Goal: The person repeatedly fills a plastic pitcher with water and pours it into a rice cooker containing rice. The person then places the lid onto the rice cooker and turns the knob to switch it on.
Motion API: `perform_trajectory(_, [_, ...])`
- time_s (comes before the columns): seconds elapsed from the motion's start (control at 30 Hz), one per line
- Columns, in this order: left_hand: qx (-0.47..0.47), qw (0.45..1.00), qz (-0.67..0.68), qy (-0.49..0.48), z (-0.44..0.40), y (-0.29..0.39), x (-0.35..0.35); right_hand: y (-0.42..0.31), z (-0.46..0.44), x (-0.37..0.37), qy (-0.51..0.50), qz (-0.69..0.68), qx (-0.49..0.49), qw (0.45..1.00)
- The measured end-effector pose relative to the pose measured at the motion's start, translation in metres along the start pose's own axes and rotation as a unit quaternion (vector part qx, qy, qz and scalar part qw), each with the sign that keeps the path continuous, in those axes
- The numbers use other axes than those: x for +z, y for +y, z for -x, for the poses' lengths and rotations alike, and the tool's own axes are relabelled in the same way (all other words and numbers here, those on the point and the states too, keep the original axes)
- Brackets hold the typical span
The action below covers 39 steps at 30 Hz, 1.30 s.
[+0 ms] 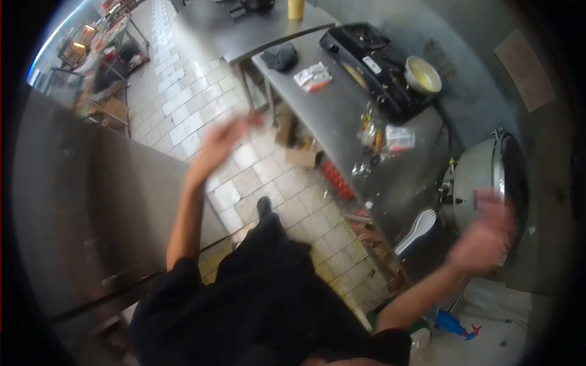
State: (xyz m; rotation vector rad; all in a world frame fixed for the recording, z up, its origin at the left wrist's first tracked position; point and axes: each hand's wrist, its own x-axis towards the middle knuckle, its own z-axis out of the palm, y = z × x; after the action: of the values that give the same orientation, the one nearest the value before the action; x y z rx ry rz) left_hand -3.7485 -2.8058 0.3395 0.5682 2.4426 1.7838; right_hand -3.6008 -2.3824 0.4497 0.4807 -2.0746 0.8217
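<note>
My left hand [223,143] is raised over the tiled floor, to the left of the steel table, and touches nothing that I can see. Motion smears its fingers. At the right, my right hand [488,238] is in front of a large rounded cooker [473,177] with a metal rim. That hand is blurred too, so whether it touches the cooker is unclear. A white serving spoon [421,227] lies on the steel table [342,131] left of the cooker.
On the table are a black portable stove [378,70], a bowl with yellow contents [423,75], a dark cloth [280,57] and plastic packets [313,77]. A cardboard box [302,157] and red egg trays [337,179] sit below. A blue spray bottle [452,322] is lower right.
</note>
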Motion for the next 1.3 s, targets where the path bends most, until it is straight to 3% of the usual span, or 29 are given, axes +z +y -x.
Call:
perform_trajectory(0.07, [0.185,0.971,-0.016,0.148,-0.022,0.079,-0.074,-0.073,-0.118,-0.016,0.234,-0.097,-0.229,0.94])
perform_trajectory(0.1, [0.291,0.939,-0.019,0.181,-0.021,0.109,-0.107,-0.104,-0.153,-0.003,0.283,-0.094,-0.332,0.895])
perform_trajectory(0.2, [0.519,0.843,-0.008,0.142,-0.009,0.161,-0.172,-0.137,-0.16,0.077,0.238,-0.06,-0.418,0.875])
perform_trajectory(0.27, [0.584,0.807,0.018,0.082,-0.005,0.168,-0.201,-0.141,-0.154,0.127,0.223,-0.045,-0.396,0.889])
perform_trajectory(0.4, [0.628,0.776,0.06,0.01,-0.012,0.156,-0.244,-0.129,-0.145,0.217,0.26,-0.031,-0.331,0.906])
perform_trajectory(0.73, [0.695,0.704,0.146,0.007,-0.013,0.113,-0.325,-0.123,-0.175,0.354,0.328,-0.07,-0.28,0.899])
perform_trajectory(0.93, [0.713,0.689,0.12,0.051,0.018,0.114,-0.357,-0.136,-0.186,0.378,0.36,-0.11,-0.263,0.888])
perform_trajectory(1.07, [0.726,0.674,0.117,0.074,0.038,0.107,-0.365,-0.161,-0.197,0.353,0.464,-0.182,-0.277,0.821])
perform_trajectory(1.13, [0.699,0.683,0.143,0.158,0.038,0.079,-0.366,-0.177,-0.201,0.322,0.593,-0.247,-0.268,0.718])
perform_trajectory(1.17, [0.632,0.712,0.166,0.257,0.03,0.047,-0.362,-0.181,-0.199,0.306,0.667,-0.285,-0.244,0.644])
perform_trajectory(1.2, [0.492,0.75,0.191,0.399,0.015,-0.019,-0.342,-0.185,-0.191,0.294,0.717,-0.318,-0.221,0.58])
perform_trajectory(1.23, [0.253,0.844,0.149,0.448,-0.003,-0.07,-0.316,-0.182,-0.174,0.28,0.721,-0.356,-0.189,0.564])
perform_trajectory(1.27, [0.055,0.874,0.108,0.47,-0.009,-0.131,-0.274,-0.153,-0.113,0.272,0.455,-0.406,-0.029,0.792])
perform_trajectory(1.3, [-0.077,0.911,0.071,0.4,-0.01,-0.228,-0.227,-0.118,-0.048,0.262,0.094,-0.224,0.069,0.968])
